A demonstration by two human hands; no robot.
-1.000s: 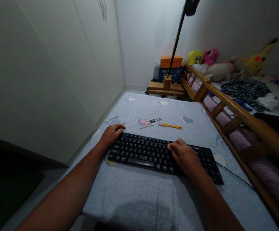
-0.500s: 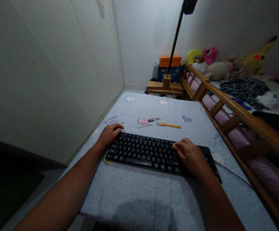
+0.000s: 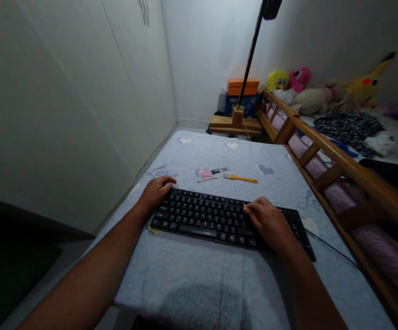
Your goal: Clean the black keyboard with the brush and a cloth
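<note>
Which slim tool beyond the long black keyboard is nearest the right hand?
The slim yellow brush, rightmost; the thin black-silver tool and pale stick lie farther left.

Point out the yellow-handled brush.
In the head view, the brush lies right of centre on the pale-blue cloth, beyond the keyboard and just right of the black-and-silver tool.

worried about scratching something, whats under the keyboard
The keyboard lies on pale blue cloth; a yellow patch shows at its near left corner. Whether that is print or an object is unclear, and the rest underneath is covered.
</note>
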